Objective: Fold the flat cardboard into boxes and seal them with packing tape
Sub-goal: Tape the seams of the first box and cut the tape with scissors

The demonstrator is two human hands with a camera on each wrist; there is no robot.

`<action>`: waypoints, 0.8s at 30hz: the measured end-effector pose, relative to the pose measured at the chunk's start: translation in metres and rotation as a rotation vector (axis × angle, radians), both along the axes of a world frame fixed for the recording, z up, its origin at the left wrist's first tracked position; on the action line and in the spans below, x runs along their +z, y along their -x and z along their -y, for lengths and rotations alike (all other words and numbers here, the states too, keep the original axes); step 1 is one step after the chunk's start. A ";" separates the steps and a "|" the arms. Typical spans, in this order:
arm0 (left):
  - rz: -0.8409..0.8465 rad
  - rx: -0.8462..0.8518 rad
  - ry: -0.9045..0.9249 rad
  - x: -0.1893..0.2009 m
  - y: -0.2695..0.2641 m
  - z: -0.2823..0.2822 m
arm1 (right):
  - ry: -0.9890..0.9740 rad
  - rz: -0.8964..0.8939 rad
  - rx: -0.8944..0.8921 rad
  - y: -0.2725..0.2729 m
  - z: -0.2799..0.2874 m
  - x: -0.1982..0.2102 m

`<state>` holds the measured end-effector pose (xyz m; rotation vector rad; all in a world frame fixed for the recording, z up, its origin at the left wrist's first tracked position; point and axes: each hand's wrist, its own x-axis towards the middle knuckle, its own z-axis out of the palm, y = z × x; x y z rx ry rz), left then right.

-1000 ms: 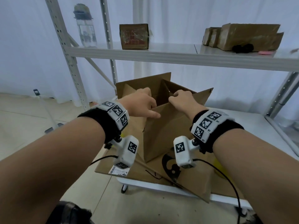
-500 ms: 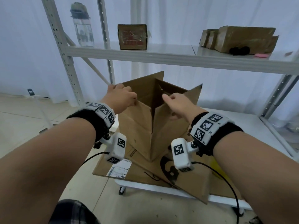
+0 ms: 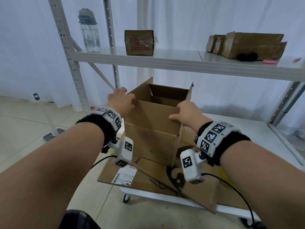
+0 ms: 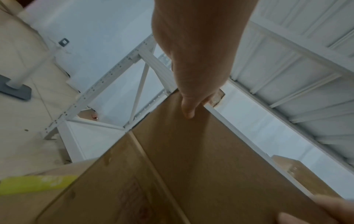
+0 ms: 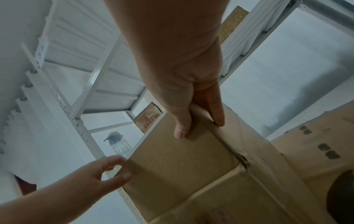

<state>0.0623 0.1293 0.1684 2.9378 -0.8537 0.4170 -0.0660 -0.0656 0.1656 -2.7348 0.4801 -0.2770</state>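
Observation:
A brown cardboard box [image 3: 153,129] stands upright on the white table, opened into a square tube with its top flaps up and one face toward me. My left hand [image 3: 130,103] pinches the top left corner of the near flap, thumb [image 4: 188,112] on the outer face. At the top right corner my right hand [image 3: 177,113] pinches the same flap, with the thumb [image 5: 180,133] outside and the fingers round the edge. The right wrist view shows the box [image 5: 172,166] from below and my left hand [image 5: 114,172] on its far corner.
A flat cardboard sheet [image 3: 148,176] with a white label lies under the box and overhangs the table's front edge [image 3: 165,198]. The upper shelf [image 3: 165,63] holds a water bottle [image 3: 89,30], a small brown box [image 3: 139,42] and brown packages [image 3: 247,45]. A shelf post [image 3: 69,55] stands to the left.
The box has gone from skewed with a corner toward me to squared with a face toward me. My hands have spread apart to the near flap's two top corners.

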 end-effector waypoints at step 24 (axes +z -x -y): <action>0.023 0.237 0.340 -0.019 -0.210 -0.081 | -0.221 0.244 0.146 -0.262 -0.061 -0.043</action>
